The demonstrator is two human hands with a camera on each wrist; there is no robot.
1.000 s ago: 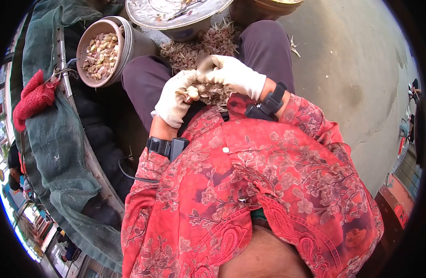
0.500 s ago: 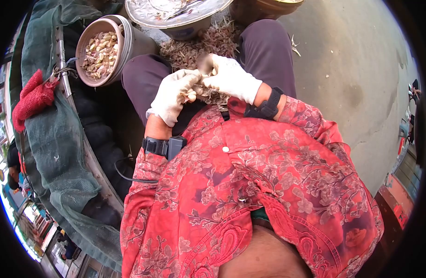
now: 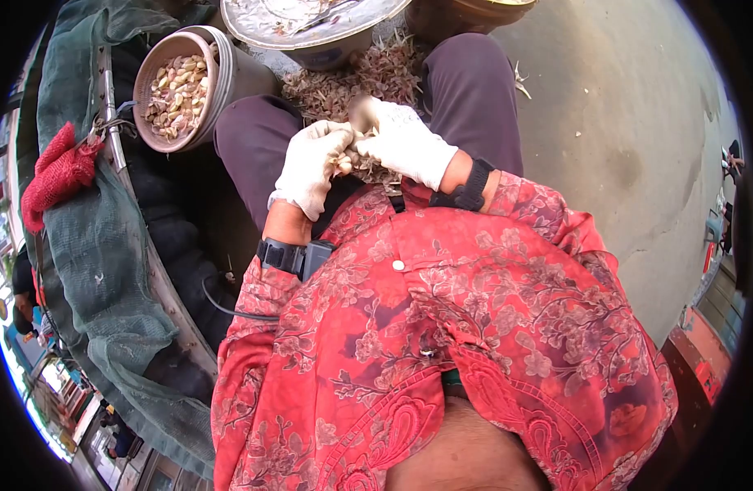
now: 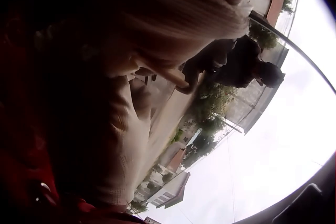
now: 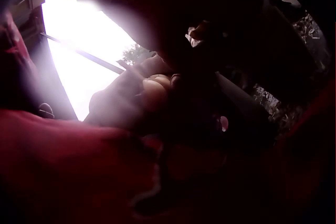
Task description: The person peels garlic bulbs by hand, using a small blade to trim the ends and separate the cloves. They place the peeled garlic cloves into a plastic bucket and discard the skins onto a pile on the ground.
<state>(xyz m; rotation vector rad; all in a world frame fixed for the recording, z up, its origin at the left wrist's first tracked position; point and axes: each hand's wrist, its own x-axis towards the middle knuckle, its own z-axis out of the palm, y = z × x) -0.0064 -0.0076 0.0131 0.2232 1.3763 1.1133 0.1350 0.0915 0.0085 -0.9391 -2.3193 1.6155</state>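
Both hands wear white knitted gloves and meet over the lap in the head view. My left hand (image 3: 305, 168) curls its fingers around pale garlic cloves (image 3: 342, 166), which peek out below its fingers. Opposite it, my right hand (image 3: 409, 150) pinches at a garlic clove close to the left fingertips; a brown, blurred patch covers its thumb tip, and the clove is mostly hidden by the fingers. Smooth cloves (image 5: 156, 88) in the left hand show in the dark right wrist view. In the left wrist view, the right hand (image 4: 122, 140) is below the left fingers.
A heap of dry garlic skins (image 3: 348, 90) lies between the knees. Stacked buckets (image 3: 146, 123) with cloves lean at the left. A round white tray (image 3: 258, 31) and a brown tub (image 3: 474, 18) stand ahead. Green netting (image 3: 123, 262) and a red mesh bag (image 3: 61, 176) border the left.
The right hand has shifted slightly down and its wrist has turned. The left hand has moved a little, its fingers still curled around the cloves.
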